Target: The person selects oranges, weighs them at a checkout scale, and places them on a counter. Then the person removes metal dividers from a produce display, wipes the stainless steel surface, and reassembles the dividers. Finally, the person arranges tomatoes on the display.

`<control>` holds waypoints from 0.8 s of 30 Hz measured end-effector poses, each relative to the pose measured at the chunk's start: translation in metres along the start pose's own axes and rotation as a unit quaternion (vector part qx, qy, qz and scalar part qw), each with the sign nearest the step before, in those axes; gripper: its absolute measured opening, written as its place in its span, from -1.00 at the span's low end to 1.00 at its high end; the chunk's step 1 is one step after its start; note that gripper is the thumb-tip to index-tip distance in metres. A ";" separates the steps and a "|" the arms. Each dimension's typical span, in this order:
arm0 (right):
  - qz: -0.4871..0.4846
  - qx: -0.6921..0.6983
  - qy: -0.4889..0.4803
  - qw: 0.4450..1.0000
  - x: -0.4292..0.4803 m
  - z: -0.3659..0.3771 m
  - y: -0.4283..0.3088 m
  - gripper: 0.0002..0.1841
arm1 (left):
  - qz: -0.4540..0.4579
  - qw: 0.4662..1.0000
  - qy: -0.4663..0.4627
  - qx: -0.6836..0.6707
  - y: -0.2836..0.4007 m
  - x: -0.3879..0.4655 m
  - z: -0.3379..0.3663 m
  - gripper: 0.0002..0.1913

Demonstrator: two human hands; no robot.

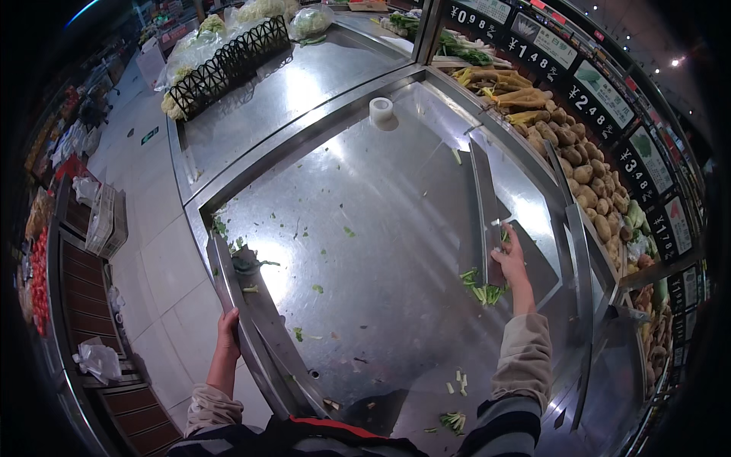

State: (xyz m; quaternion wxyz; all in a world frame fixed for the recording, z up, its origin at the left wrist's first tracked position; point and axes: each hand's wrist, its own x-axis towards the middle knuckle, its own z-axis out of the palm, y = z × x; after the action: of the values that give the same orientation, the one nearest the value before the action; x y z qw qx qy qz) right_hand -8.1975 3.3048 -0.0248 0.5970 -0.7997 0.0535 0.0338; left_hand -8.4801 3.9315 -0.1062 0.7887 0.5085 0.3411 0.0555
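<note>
My left hand (229, 332) rests against a long metal strip (231, 285) at the left rim of the stainless steel display counter (354, 251). My right hand (510, 257) is at the right side, closed on the lower part of a long upright metal divider (482, 205), with a bit of greenery by the fingers. Cut green stems (485, 292) lie just below that divider's near end. Leaf scraps (348, 231) are scattered over the steel. A dark leafy clump (245, 261) sits at the left edge. More cut stem ends (453, 421) lie close to my body.
A roll of clear tape (381, 109) stands at the far end. Beyond the far rim, a black lattice fence (231, 65) borders bagged cauliflower (214, 25). Potatoes (582, 171) and price signs line the right. On the left floor are a white crate (105, 220) and a plastic bag (98, 361).
</note>
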 end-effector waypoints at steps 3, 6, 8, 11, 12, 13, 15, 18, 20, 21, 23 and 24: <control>-0.046 -0.027 0.023 0.998 0.005 0.004 0.025 -0.25 | 0.006 1.000 -0.003 0.001 0.000 0.001 0.000 -0.53; 0.027 -0.172 0.080 0.982 0.000 0.013 0.030 -0.32 | 0.007 1.000 -0.022 -0.001 -0.001 0.002 -0.005 -0.53; 0.033 -0.247 0.120 0.961 -0.005 0.022 0.024 -0.31 | 0.000 0.999 -0.045 -0.015 -0.001 0.004 -0.007 -0.52; 0.027 -0.159 0.176 0.971 -0.016 0.036 0.009 -0.31 | -0.047 0.993 -0.086 -0.066 0.005 0.004 -0.001 -0.49; -0.001 -0.161 0.190 0.969 -0.025 0.035 0.003 -0.31 | -0.030 0.992 -0.109 -0.051 0.007 0.003 0.002 -0.46; 0.000 -0.166 0.188 0.968 -0.034 0.032 -0.003 -0.30 | -0.039 0.993 -0.100 -0.040 0.009 0.001 0.004 -0.45; -0.034 -0.193 0.200 0.960 -0.065 0.011 -0.015 -0.28 | -0.044 0.993 -0.104 -0.037 0.012 -0.001 0.005 -0.43; -0.093 -0.280 0.265 0.918 -0.106 -0.031 -0.028 -0.23 | -0.048 0.991 -0.119 -0.039 0.012 0.001 0.000 -0.40; -0.040 -0.367 0.321 0.872 -0.133 -0.086 -0.034 -0.21 | -0.051 0.989 -0.130 -0.052 0.011 0.003 -0.004 -0.39; -0.066 -0.453 0.360 0.813 -0.146 -0.113 -0.035 -0.16 | -0.048 0.990 -0.128 -0.037 0.010 0.004 -0.005 -0.36; -0.038 -0.572 0.391 0.720 -0.171 -0.166 -0.036 -0.09 | -0.039 0.989 -0.136 -0.043 0.010 0.005 -0.005 -0.30; -0.009 -0.606 0.398 0.688 -0.181 -0.188 -0.034 -0.07 | -0.041 0.987 -0.152 -0.039 0.010 0.005 -0.005 -0.29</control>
State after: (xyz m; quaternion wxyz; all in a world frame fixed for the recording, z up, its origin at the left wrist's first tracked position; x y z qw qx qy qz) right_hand -8.3749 3.1422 0.0825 -0.0949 -0.9264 0.2466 -0.2683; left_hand -8.4767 3.9423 -0.1015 0.8520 0.4657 0.2355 -0.0418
